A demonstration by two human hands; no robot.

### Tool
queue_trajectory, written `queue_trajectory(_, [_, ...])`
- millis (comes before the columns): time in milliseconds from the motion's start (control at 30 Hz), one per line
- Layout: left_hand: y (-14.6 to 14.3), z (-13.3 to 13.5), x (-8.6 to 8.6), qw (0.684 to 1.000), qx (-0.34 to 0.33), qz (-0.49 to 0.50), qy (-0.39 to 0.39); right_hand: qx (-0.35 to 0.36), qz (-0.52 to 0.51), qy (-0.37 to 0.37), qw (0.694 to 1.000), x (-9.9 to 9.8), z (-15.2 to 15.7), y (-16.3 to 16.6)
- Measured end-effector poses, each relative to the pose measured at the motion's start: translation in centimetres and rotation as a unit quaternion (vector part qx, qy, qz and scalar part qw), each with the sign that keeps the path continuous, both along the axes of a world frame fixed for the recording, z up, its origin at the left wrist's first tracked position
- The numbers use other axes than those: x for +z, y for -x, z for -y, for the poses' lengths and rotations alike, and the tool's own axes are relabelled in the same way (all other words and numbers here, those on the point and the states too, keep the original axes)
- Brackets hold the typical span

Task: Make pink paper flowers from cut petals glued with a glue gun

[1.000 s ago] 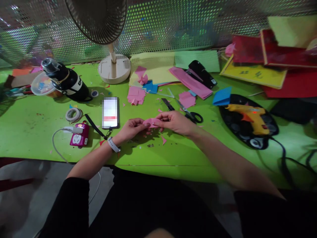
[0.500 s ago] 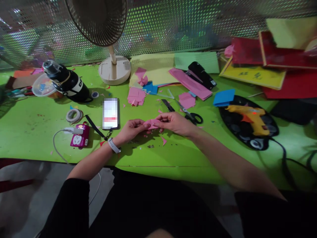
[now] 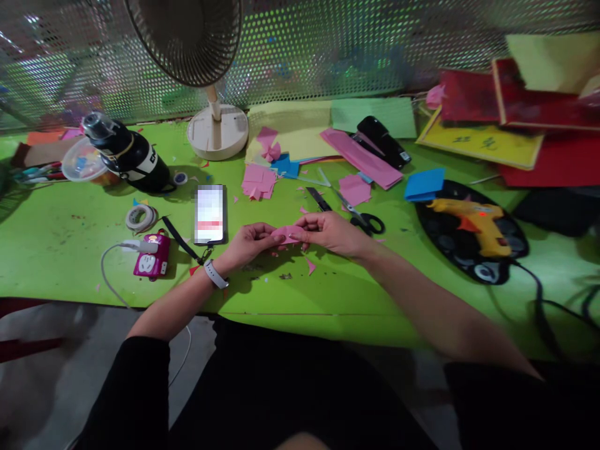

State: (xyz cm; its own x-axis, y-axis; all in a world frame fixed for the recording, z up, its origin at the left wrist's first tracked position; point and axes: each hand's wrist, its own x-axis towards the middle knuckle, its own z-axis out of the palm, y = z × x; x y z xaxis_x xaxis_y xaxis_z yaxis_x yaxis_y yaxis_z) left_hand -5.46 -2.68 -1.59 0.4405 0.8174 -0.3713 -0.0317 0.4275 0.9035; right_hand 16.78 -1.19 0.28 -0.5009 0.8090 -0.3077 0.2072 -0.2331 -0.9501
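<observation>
A small piece of pink paper point(image 3: 289, 234) is held between both hands just above the green table. My left hand point(image 3: 253, 245) pinches its left end between thumb and fingers. At the other end, the thumb and fingers of my right hand point(image 3: 330, 234) are closed on the same paper. Scissors point(image 3: 367, 220) with black handles and a dark utility knife point(image 3: 319, 199) lie just beyond my right hand. A pink scrap point(image 3: 310, 266) rests on the table below the paper. Left of my left hand lies a phone point(image 3: 209, 214) with its screen lit.
Behind the hands are pink paper squares point(image 3: 259, 182), a folded pink strip point(image 3: 360, 158) and a black stapler point(image 3: 383, 142). A yellow glue gun point(image 3: 469, 222) lies on a black tray point(image 3: 429, 228) at right. A fan point(image 3: 218, 132), black bottle point(image 3: 134, 159) and purple power adapter point(image 3: 152, 256) stand left.
</observation>
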Motion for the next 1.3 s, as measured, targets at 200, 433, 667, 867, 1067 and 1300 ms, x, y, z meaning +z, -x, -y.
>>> queue_trajectory(200, [0.0, -0.1, 0.0, 1.000, -0.001, -0.006, 0.002, 0.003, 0.003, -0.002, 1.000, -0.2, -0.1, -0.1])
queue_trajectory(433, [0.1, -0.1, 0.1, 1.000, -0.002, -0.019, 0.006, 0.004, 0.005, -0.006, 1.000, -0.7, -0.1, -0.2])
queue_trajectory(667, [0.2, -0.3, 0.0, 0.999, -0.010, -0.020, -0.024, 0.001, 0.002, -0.017, 1.000, -0.9, -0.2, -0.1])
queue_trajectory(867, [0.0, -0.4, 0.6, 1.000, 0.008, -0.010, -0.019, 0.033, 0.035, -0.058, 0.997, -0.5, -0.8, -0.7])
queue_trajectory(1067, [0.5, -0.8, 1.6, 0.999, 0.033, 0.000, -0.019, -0.047, 0.290, -0.217, 0.931, 1.1, -0.5, -3.5])
queue_trajectory(1300, [0.5, -0.9, 1.4, 0.999, 0.038, -0.002, -0.002, -0.071, 0.533, -0.311, 0.784, -1.6, 2.3, -4.4])
